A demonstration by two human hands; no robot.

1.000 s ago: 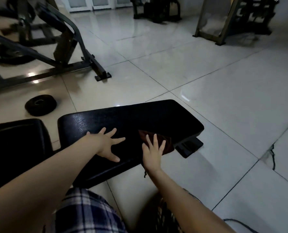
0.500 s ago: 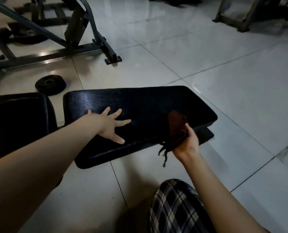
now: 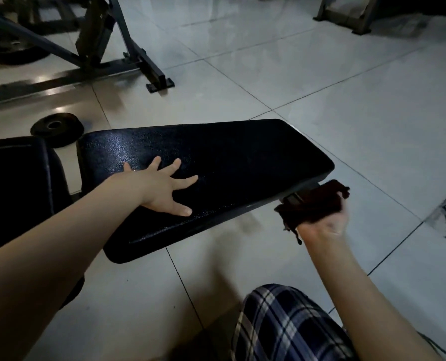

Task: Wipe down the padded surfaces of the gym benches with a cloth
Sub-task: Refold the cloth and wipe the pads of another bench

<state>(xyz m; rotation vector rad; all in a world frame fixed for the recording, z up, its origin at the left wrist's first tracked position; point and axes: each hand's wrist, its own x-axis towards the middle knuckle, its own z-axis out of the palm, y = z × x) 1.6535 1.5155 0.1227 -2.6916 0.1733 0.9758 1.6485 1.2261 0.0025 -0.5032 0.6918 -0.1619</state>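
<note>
Black and bumpy, the long bench pad (image 3: 229,157) sits low over the pale floor tiles (image 3: 346,100); light shines on its far left end; the left hand (image 3: 162,188) lies flat on top of it with the fingers spread wide, holding nothing, and I think it is there to keep the bench steady; the right hand (image 3: 326,227) is out past the right end of the pad, with its fingers curled tight round a dark brown cloth (image 3: 313,201); the cloth is all bunched up and a little string hangs from it; it is just beside the pad's end, near the metal bit underneath, and not on the soft top; the hand is blurry, so I cannot tell if the cloth touches that metal; the job in hand looks like wiping this pad, with the cloth off it right now; next the cloth needs to go onto the top, pressed flat, and rub along the whole pad and its edges; another black pad (image 3: 16,178) sits just to the left and may need a wipe too; a round weight plate (image 3: 56,128) lies on the floor behind.
</note>
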